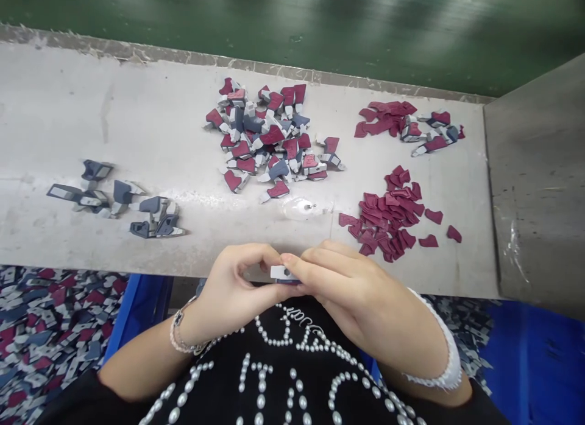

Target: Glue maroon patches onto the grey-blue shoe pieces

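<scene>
The left hand [228, 285] and right hand [338, 285] have their grips clamped on a small grey-and-navy piece [281, 273], apparently fabric, just off the bench [114, 108] edge.

The small piece [284, 273] between the left hand [231, 288] and right hand [351, 291] is partly hidden, and the blue bin [534, 364] beyond the right hand is cut off by the edge.

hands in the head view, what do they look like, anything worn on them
The left hand and right hand are bare, with no gloves. A pale beaded bracelet circles the left wrist, and a white scalloped band circles the right. Short black sleeves leave the forearms bare.
</scene>
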The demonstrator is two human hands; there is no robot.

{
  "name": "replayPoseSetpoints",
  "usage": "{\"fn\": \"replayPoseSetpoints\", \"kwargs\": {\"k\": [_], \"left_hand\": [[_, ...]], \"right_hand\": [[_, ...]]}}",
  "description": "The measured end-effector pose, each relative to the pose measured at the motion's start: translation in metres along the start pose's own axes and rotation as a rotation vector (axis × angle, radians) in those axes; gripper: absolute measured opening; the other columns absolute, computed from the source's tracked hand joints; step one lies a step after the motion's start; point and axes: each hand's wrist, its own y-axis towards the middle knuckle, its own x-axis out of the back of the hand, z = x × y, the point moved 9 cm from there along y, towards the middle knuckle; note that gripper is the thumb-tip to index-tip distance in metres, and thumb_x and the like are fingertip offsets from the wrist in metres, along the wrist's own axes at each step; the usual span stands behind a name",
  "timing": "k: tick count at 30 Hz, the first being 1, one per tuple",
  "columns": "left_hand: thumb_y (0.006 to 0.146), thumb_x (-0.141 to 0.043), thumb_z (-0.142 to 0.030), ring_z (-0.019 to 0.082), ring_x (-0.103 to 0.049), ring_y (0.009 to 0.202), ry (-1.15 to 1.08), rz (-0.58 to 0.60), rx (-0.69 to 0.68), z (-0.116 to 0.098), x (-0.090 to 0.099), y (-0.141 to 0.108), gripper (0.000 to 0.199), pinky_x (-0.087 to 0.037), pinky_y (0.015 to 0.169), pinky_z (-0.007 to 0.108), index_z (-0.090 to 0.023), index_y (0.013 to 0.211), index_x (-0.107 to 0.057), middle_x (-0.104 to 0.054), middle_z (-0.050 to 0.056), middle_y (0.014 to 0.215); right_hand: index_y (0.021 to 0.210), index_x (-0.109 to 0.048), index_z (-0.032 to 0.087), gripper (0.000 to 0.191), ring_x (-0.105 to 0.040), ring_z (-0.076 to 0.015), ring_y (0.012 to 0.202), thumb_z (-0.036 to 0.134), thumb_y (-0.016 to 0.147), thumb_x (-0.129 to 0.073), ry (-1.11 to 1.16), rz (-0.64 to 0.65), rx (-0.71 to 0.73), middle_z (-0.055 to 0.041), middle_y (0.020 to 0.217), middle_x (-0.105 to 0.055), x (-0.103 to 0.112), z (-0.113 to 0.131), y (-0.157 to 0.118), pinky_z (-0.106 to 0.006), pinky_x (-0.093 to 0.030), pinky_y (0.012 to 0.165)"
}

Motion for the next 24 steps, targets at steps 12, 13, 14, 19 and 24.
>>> {"fn": "replayPoseSetpoints", "kwargs": {"k": [12,13,14,19,24], "left_hand": [[0.084,-0.076,-0.025,0.012,-0.064,0.058,0.258,0.075,-0.163,-0.011,-0.001,0.005,0.013,-0.053,0.052,0.023,-0.021,0.091,-0.066,-0.071,-0.002,0.073],[0.084,-0.075,-0.025,0.012,-0.062,0.056,0.273,0.085,-0.184,-0.014,-0.002,0.005,0.013,-0.051,0.05,0.023,-0.02,0.09,-0.065,-0.069,-0.002,0.07],[0.085,-0.075,-0.025,0.011,-0.06,0.054,0.279,0.089,-0.202,-0.015,-0.002,0.005,0.013,-0.05,0.049,0.023,-0.02,0.088,-0.064,-0.067,-0.003,0.069],[0.084,-0.074,-0.02,0.011,-0.057,0.054,0.235,0.057,-0.196,-0.015,-0.001,0.004,0.012,-0.048,0.049,0.023,-0.019,0.083,-0.062,-0.064,-0.003,0.066],[0.082,-0.078,-0.024,0.016,-0.067,0.065,-0.047,0.168,0.03,0.008,-0.009,0.003,0.015,-0.055,0.056,0.026,-0.02,0.092,-0.068,-0.072,0.002,0.078]], "right_hand": [[0.127,-0.058,0.011,0.035,-0.063,-0.0255,0.09,0.005,0.097,-0.042,-0.154,-0.066,-0.019,-0.0137,0.105,-0.07,-0.001,0.0,0.003,-0.041,-0.059,0.074],[0.126,-0.058,0.01,0.034,-0.063,-0.0259,0.09,0.005,0.097,-0.042,-0.169,-0.065,-0.015,-0.0143,0.105,-0.07,-0.002,0.001,0.003,-0.041,-0.059,0.075],[0.125,-0.059,0.01,0.034,-0.063,-0.0261,0.09,0.005,0.096,-0.042,-0.186,-0.066,-0.011,-0.0145,0.105,-0.07,-0.003,0.002,0.003,-0.042,-0.059,0.074],[0.123,-0.06,0.008,0.037,-0.062,-0.0264,0.086,-0.001,0.093,-0.04,-0.222,-0.077,-0.002,-0.0131,0.097,-0.07,-0.005,0.004,0.004,-0.042,-0.057,0.071],[0.114,-0.06,0.018,0.025,-0.065,-0.0216,0.086,0.011,0.101,-0.04,0.03,-0.087,-0.067,-0.0066,0.094,-0.07,0.005,-0.007,0.006,-0.035,-0.054,0.074]]}}
